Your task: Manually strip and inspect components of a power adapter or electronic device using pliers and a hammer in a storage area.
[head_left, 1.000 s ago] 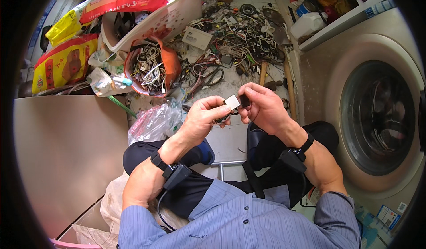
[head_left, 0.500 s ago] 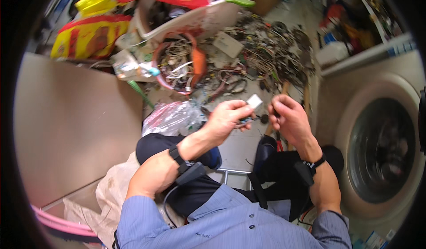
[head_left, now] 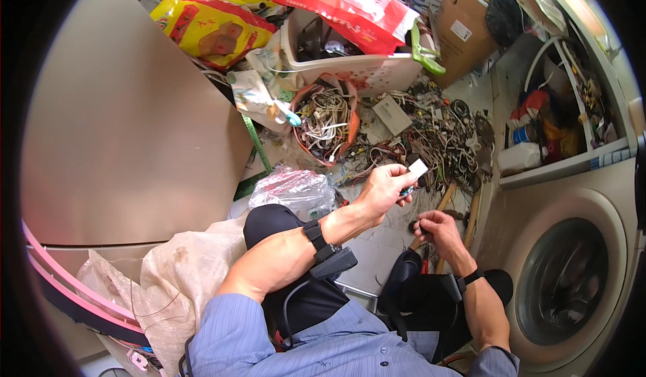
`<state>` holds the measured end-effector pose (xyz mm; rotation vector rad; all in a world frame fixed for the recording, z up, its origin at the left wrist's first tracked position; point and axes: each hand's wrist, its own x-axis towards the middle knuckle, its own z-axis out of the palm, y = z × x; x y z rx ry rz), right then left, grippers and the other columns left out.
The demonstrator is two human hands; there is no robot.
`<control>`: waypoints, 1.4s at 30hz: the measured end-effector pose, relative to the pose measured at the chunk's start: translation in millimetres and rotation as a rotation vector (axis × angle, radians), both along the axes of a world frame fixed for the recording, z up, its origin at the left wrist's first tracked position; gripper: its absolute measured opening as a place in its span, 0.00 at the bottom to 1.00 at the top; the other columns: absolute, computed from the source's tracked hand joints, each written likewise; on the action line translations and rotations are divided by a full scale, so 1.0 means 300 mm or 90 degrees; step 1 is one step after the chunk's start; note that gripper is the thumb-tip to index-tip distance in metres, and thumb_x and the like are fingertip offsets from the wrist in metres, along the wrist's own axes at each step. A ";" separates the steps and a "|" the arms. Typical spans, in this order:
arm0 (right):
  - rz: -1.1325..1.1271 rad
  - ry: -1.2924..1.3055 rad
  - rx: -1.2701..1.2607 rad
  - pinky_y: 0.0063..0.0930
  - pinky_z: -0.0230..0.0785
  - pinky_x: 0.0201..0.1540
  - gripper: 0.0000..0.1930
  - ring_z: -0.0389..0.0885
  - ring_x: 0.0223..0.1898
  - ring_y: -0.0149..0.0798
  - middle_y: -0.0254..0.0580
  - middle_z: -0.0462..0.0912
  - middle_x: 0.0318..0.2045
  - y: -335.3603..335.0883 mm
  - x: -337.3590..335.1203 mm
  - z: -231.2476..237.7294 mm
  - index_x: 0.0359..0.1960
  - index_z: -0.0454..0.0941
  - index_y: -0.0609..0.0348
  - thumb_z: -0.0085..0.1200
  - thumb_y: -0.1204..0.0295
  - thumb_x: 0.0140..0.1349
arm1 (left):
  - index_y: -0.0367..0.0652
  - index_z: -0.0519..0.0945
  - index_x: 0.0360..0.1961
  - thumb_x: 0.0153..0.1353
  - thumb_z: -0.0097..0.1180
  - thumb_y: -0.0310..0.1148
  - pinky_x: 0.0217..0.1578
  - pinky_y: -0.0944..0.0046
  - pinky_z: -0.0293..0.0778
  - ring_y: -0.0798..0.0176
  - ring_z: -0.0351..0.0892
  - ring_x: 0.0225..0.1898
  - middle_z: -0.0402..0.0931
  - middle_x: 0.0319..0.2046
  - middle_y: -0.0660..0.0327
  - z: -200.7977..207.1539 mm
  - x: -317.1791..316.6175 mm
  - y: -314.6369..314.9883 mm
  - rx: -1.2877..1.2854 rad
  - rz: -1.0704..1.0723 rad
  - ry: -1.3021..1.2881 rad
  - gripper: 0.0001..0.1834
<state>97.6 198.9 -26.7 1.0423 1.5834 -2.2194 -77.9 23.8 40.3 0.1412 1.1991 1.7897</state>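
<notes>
My left hand (head_left: 385, 192) is closed around a small flat white piece (head_left: 418, 168), which sticks up past the thumb. Something small and bluish-dark shows under its curled fingers, too small to name. Lower and to the right, apart from it, my right hand (head_left: 444, 234) has thumb and fingertips drawn together. Whatever may sit in that pinch I cannot make out. Just beyond the left hand spreads a heap of tangled wires and small scraps (head_left: 447, 135) on the floor. An orange bag (head_left: 354, 123) full of cables (head_left: 330, 118) stands to its left.
A front-loading washing machine (head_left: 513, 310) is close on my right, under a cluttered shelf. At the left stands a large beige panel (head_left: 128, 135). A clear plastic bag (head_left: 296, 189) lies by my left knee. A white tub (head_left: 377, 71) and cardboard box (head_left: 461, 27) are farther back.
The hands have moved apart: the left is farther forward with the white piece still in it, and the right has dropped back toward me. The whole view has shifted.
</notes>
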 end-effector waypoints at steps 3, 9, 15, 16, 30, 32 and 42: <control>0.028 -0.040 0.009 0.29 0.80 0.35 0.07 0.85 0.33 0.36 0.42 0.85 0.35 -0.013 0.007 -0.057 0.47 0.78 0.67 0.54 0.77 0.71 | 0.40 0.82 0.37 0.71 0.60 0.33 0.23 0.72 0.74 0.71 0.81 0.25 0.82 0.31 0.63 0.041 -0.073 -0.018 0.059 0.091 0.004 0.07; 0.123 -0.124 -0.002 0.32 0.85 0.39 0.05 0.86 0.35 0.39 0.42 0.82 0.33 -0.187 -0.128 -0.152 0.44 0.78 0.68 0.52 0.80 0.71 | 0.38 0.81 0.38 0.71 0.57 0.31 0.23 0.69 0.75 0.64 0.82 0.26 0.83 0.33 0.58 0.195 -0.272 -0.151 0.143 0.328 0.014 0.07; 0.178 0.358 0.228 0.32 0.84 0.43 0.12 0.86 0.33 0.39 0.48 0.86 0.34 -0.183 -0.856 0.152 0.51 0.75 0.72 0.52 0.74 0.72 | 0.40 0.82 0.34 0.71 0.58 0.34 0.22 0.67 0.74 0.64 0.79 0.22 0.79 0.26 0.60 0.263 -0.427 -0.284 0.183 0.529 -0.039 0.10; 0.147 0.509 0.379 0.32 0.84 0.43 0.15 0.87 0.35 0.41 0.50 0.86 0.36 -0.121 -0.926 0.156 0.55 0.73 0.75 0.51 0.74 0.73 | 0.40 0.82 0.34 0.71 0.58 0.34 0.21 0.67 0.74 0.64 0.80 0.22 0.79 0.26 0.61 0.261 -0.443 -0.264 0.200 0.525 -0.050 0.09; 0.037 0.294 0.342 0.21 0.76 0.35 0.12 0.81 0.33 0.25 0.34 0.84 0.34 -0.135 -0.359 0.453 0.50 0.82 0.65 0.56 0.70 0.72 | 0.36 0.81 0.38 0.74 0.53 0.37 0.27 0.64 0.77 0.62 0.83 0.27 0.82 0.32 0.58 0.187 -0.226 -0.134 0.114 0.128 -0.070 0.14; 0.015 0.299 0.384 0.21 0.74 0.34 0.14 0.79 0.33 0.24 0.32 0.84 0.35 -0.116 -0.307 0.492 0.51 0.83 0.64 0.57 0.67 0.72 | 0.35 0.81 0.38 0.74 0.53 0.36 0.27 0.65 0.76 0.62 0.83 0.27 0.82 0.32 0.58 0.187 -0.161 -0.086 0.095 0.025 -0.053 0.14; -0.015 0.277 0.186 0.19 0.68 0.34 0.12 0.76 0.31 0.22 0.31 0.83 0.31 -0.024 -0.214 0.453 0.44 0.84 0.65 0.60 0.66 0.70 | 0.32 0.80 0.46 0.74 0.49 0.34 0.29 0.63 0.78 0.60 0.84 0.30 0.83 0.36 0.53 0.120 0.020 0.028 0.097 -0.189 -0.107 0.14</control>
